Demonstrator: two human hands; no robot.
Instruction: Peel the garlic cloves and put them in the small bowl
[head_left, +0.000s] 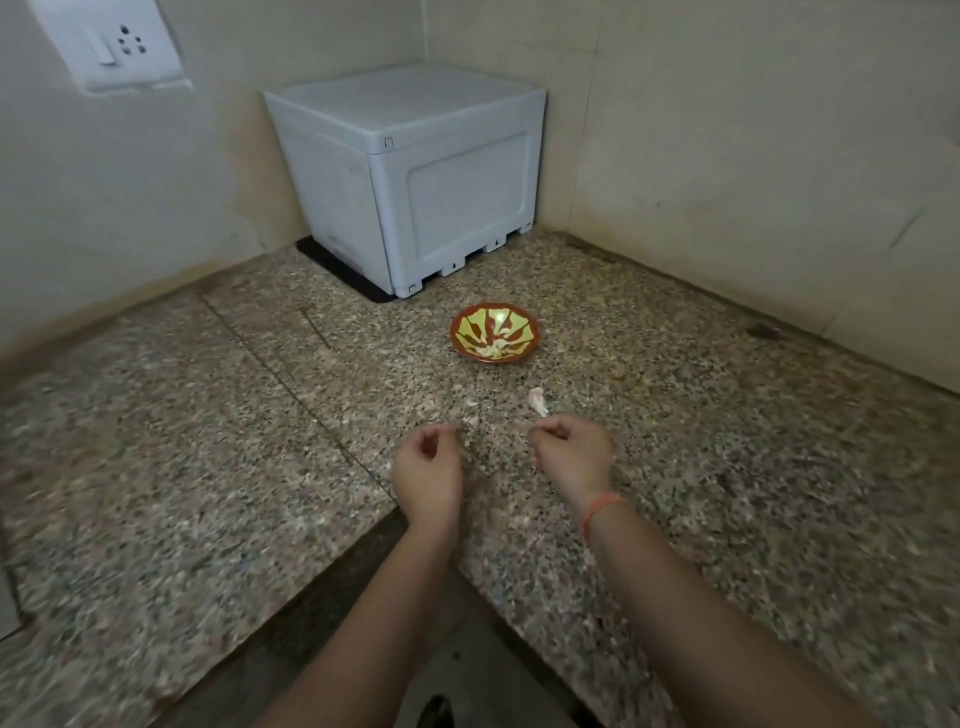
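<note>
pinching garlic clove (537, 401) in right hand (571, 453); left hand (427, 467) curled, contents unclear; small bowl (459, 340) beyond.

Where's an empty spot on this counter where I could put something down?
The widest bare stretch of counter lies left of the left hand, toward the wall. Another lies right of the small bowl and right hand. It is crowded between the bowl and both hands, where a garlic piece and peel scraps are.
</note>
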